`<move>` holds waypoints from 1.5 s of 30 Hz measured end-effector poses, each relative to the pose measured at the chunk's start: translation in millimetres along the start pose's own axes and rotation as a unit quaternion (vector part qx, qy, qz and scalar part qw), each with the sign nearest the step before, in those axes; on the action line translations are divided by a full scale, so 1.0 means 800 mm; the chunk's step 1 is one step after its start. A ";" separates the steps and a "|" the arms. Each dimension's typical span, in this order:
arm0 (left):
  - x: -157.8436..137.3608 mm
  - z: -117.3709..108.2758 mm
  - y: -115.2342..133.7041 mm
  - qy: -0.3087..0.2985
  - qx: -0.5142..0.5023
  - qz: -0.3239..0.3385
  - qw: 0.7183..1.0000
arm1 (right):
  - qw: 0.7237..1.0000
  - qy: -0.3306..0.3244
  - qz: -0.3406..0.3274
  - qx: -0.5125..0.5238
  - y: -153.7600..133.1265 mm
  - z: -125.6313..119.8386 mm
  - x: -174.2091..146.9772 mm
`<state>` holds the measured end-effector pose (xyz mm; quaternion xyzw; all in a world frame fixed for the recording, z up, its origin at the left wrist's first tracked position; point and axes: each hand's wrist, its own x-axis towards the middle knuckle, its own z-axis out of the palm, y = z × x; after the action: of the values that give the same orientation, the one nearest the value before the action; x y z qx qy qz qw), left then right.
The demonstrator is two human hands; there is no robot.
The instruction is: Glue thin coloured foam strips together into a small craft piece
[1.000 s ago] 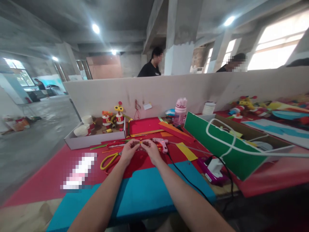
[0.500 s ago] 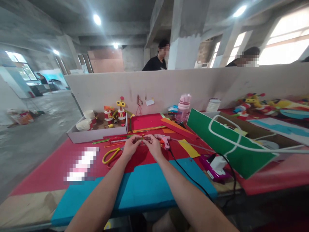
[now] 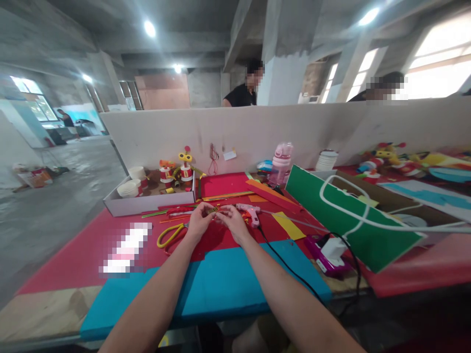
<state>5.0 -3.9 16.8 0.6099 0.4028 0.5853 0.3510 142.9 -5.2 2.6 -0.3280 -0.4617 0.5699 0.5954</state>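
Over the red table covering, my left hand [image 3: 199, 221] is closed on a small yellow-and-dark striped piece [image 3: 213, 210], which looks like a folded paper strip. My right hand [image 3: 233, 222] meets it from the other side, its fingers bent together at the piece's right end; the fingertips partly hide it. Just right of my right hand lies a pink hot glue gun [image 3: 250, 214] with a black cord. Yellow-handled scissors [image 3: 170, 236] rest left of my left hand. Both forearms pass over a blue sheet [image 3: 221, 282] at the table's front.
A shallow box [image 3: 150, 208] at the back left holds paper cups and cup figures. A pink bottle [image 3: 281, 164] stands by the partition. On the right are a green board [image 3: 331, 215], a white cable and a purple power strip [image 3: 326, 260]. Yellow paper [image 3: 288, 225] lies near the glue gun.
The striped piece shows more between my hands, and my right fingers have moved slightly down along it. The whole view has shifted a little.
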 end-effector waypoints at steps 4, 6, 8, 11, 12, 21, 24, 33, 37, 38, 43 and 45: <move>-0.003 0.001 0.002 -0.010 0.052 0.024 0.998 | 1.000 -0.004 0.021 0.006 0.001 0.000 0.000; -0.005 0.003 0.004 -0.028 0.059 0.026 0.998 | 1.000 0.006 0.011 -0.008 0.000 -0.002 0.001; -0.007 0.005 0.006 -0.041 0.054 0.016 0.998 | 1.000 0.015 0.004 -0.023 -0.001 -0.004 0.003; -0.008 0.006 0.008 -0.044 0.035 -0.005 0.998 | 0.999 0.011 0.000 -0.039 -0.002 -0.007 0.005; -0.008 0.006 0.007 -0.040 0.018 -0.015 0.999 | 0.999 0.003 -0.002 -0.043 -0.002 -0.007 0.005; -0.008 0.005 -0.002 -0.062 -0.180 -0.099 0.977 | 0.995 -0.035 -0.036 -0.089 -0.008 -0.003 -0.001; -0.007 0.005 -0.005 -0.047 -0.190 -0.105 0.975 | 0.996 -0.016 -0.042 -0.081 -0.009 -0.002 -0.001; -0.005 0.006 -0.009 -0.079 -0.213 -0.143 0.963 | 0.993 0.010 -0.071 -0.095 -0.009 -0.004 0.001; -0.005 0.005 -0.012 -0.066 -0.220 -0.153 0.961 | 0.989 0.021 -0.079 -0.119 -0.006 -0.002 0.001; -0.005 0.005 -0.012 -0.062 -0.226 -0.157 0.959 | 0.989 0.026 -0.078 -0.123 -0.007 -0.002 0.000; -0.002 0.003 -0.010 -0.035 -0.255 -0.184 0.949 | 0.980 0.126 -0.072 -0.133 -0.026 -0.030 -0.003; 0.000 0.001 -0.011 -0.017 -0.267 -0.195 0.944 | 0.963 0.185 -0.084 -0.177 -0.038 -0.059 -0.002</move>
<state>5.1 0.0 8.8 0.4137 0.3366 0.5809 0.6149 198.4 -4.6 13.3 -0.4880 -0.4631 0.3565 0.6483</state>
